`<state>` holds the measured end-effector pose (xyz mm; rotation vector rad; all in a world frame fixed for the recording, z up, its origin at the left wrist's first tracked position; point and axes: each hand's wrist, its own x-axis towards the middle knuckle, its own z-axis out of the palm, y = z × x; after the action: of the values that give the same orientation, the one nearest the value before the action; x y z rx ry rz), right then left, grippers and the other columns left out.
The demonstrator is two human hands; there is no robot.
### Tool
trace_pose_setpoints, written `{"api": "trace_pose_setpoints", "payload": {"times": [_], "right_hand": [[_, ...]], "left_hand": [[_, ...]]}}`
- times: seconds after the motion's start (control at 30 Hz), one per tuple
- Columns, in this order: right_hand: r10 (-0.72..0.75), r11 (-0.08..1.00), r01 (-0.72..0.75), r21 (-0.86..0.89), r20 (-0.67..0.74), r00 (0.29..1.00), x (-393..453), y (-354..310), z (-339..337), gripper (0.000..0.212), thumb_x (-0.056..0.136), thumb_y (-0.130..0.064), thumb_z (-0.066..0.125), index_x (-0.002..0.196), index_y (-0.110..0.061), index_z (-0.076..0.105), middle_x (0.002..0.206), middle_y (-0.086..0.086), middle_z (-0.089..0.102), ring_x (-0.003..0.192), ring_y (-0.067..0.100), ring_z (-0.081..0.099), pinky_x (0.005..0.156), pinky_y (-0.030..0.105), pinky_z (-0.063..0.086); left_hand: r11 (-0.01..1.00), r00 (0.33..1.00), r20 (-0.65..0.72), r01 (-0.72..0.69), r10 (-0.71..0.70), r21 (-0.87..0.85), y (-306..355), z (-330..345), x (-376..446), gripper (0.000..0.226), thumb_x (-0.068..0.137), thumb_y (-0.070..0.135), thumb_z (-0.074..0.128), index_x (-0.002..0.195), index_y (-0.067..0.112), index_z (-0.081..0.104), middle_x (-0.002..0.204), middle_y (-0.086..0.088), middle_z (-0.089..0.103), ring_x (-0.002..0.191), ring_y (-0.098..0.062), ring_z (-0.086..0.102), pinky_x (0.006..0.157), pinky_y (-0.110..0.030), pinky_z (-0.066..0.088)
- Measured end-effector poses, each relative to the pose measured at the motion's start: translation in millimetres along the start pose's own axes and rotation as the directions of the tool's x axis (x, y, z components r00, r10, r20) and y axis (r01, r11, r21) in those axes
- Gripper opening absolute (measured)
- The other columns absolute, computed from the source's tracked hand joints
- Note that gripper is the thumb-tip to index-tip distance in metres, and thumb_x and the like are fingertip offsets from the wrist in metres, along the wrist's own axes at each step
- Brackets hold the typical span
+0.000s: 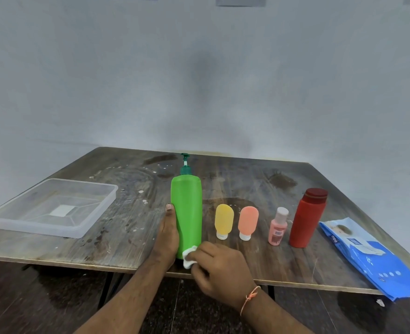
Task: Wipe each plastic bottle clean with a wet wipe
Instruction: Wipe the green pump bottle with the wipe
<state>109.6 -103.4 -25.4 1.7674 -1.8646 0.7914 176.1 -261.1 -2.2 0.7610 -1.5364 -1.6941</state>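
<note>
A tall green pump bottle (187, 208) stands upright near the table's front edge. My left hand (166, 235) grips its left side, thumb up along the body. My right hand (219, 268) presses a crumpled white wet wipe (189, 257) against the bottle's base on the right. To the right stand a yellow tube bottle (224, 220) and an orange tube bottle (248, 222), both cap down, then a small pink bottle (278, 226) and a red bottle (308, 217).
A clear plastic tray (52, 207) sits at the table's left. A blue wet wipe pack (370, 256) lies at the right, overhanging the front edge of the stained wooden table (126, 225). A grey wall rises behind.
</note>
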Motion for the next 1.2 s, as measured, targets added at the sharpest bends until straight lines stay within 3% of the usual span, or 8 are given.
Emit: {"api": "trace_pose_setpoints", "payload": {"times": [0.13, 0.33, 0.5, 0.63, 0.77, 0.97, 1.1, 1.2], "right_hand": [[0.175, 0.984, -0.170, 0.045, -0.141, 0.975, 14.4, 7.2, 0.7, 0.016, 0.098, -0.026, 0.068, 0.110, -0.033, 0.075, 0.110, -0.017, 0.071, 0.080, 0.009, 0.068, 0.069, 0.029, 0.057], [0.073, 0.992, -0.074, 0.098, 0.013, 0.997, 3.4, 0.2, 1.3, 0.015, 0.098, -0.028, 0.067, 0.109, -0.035, 0.074, 0.102, -0.015, 0.068, 0.083, 0.010, 0.068, 0.069, 0.031, 0.056], [0.251, 0.963, -0.237, 0.125, -0.113, 0.961, 4.2, 12.5, 2.6, 0.009, 0.098, -0.027, 0.069, 0.102, -0.033, 0.074, 0.104, -0.018, 0.071, 0.080, 0.004, 0.067, 0.068, 0.030, 0.056], [0.304, 0.935, -0.272, 0.228, -0.119, 0.945, 2.4, 8.7, 5.2, 0.017, 0.097, -0.019, 0.068, 0.105, -0.033, 0.074, 0.111, -0.022, 0.073, 0.090, 0.000, 0.070, 0.075, 0.027, 0.058], [0.290, 0.950, -0.282, 0.132, -0.042, 0.956, -4.5, 12.7, 0.6, 0.006, 0.093, -0.029, 0.070, 0.096, -0.033, 0.074, 0.095, -0.017, 0.071, 0.081, 0.002, 0.065, 0.070, 0.028, 0.055], [0.579, 0.772, -0.482, 0.416, -0.144, 0.803, 15.7, 13.4, 9.2, 0.016, 0.095, -0.015, 0.074, 0.097, -0.031, 0.076, 0.096, -0.025, 0.074, 0.090, -0.008, 0.066, 0.073, 0.006, 0.043], [0.557, 0.716, -0.441, 0.541, -0.063, 0.828, 6.5, 15.3, 12.9, 0.018, 0.095, -0.019, 0.074, 0.108, -0.033, 0.076, 0.102, -0.024, 0.076, 0.091, 0.004, 0.072, 0.075, 0.021, 0.054], [0.522, 0.710, -0.407, 0.574, -0.041, 0.852, 4.4, 17.1, 11.4, 0.021, 0.098, -0.020, 0.075, 0.115, -0.032, 0.076, 0.115, -0.022, 0.077, 0.104, 0.007, 0.073, 0.085, 0.031, 0.060]], "left_hand": [[0.999, 0.999, 0.019, 0.030, -0.030, -0.029, -2.6, -0.3, 3.4, 0.064, 0.110, 0.055, 0.023, 0.113, 0.011, 0.069, 0.100, -0.014, 0.078, 0.074, -0.012, 0.076, 0.061, -0.023, 0.058], [0.997, 0.998, 0.009, 0.062, -0.062, -0.044, 0.6, -1.3, 1.6, 0.076, 0.098, 0.072, 0.026, 0.109, 0.012, 0.071, 0.095, -0.015, 0.079, 0.082, -0.027, 0.076, 0.070, -0.037, 0.062], [0.997, 0.999, 0.005, 0.053, -0.053, -0.050, -0.9, 0.4, 2.5, 0.059, 0.109, 0.058, 0.024, 0.108, 0.021, 0.070, 0.094, -0.005, 0.080, 0.081, -0.016, 0.077, 0.070, -0.031, 0.060], [0.996, 0.998, 0.009, 0.062, -0.061, -0.065, -1.7, -1.1, 3.1, 0.072, 0.097, 0.073, 0.027, 0.118, 0.019, 0.070, 0.108, -0.011, 0.079, 0.097, -0.025, 0.077, 0.087, -0.042, 0.061], [0.998, 0.999, 0.016, 0.043, -0.042, -0.052, -4.7, -1.8, 5.6, 0.063, 0.105, 0.064, 0.025, 0.115, 0.021, 0.069, 0.103, -0.009, 0.079, 0.091, -0.023, 0.077, 0.075, -0.038, 0.061], [0.999, 0.997, 0.062, 0.038, -0.037, -0.025, -9.7, -3.0, 8.2, 0.070, 0.105, 0.063, 0.024, 0.118, 0.014, 0.071, 0.101, -0.009, 0.081, 0.091, -0.024, 0.078, 0.071, -0.035, 0.062], [1.000, 0.998, 0.054, 0.014, -0.012, -0.022, -10.7, -1.9, 10.2, 0.072, 0.101, 0.068, 0.026, 0.117, 0.014, 0.070, 0.102, -0.010, 0.080, 0.092, -0.022, 0.077, 0.076, -0.037, 0.062], [0.990, 0.991, -0.001, -0.136, 0.136, 0.038, -4.5, 0.1, 5.0, 0.048, 0.112, 0.047, 0.030, 0.111, 0.012, 0.062, 0.090, -0.005, 0.069, 0.073, -0.002, 0.066, 0.066, -0.024, 0.055]]}}
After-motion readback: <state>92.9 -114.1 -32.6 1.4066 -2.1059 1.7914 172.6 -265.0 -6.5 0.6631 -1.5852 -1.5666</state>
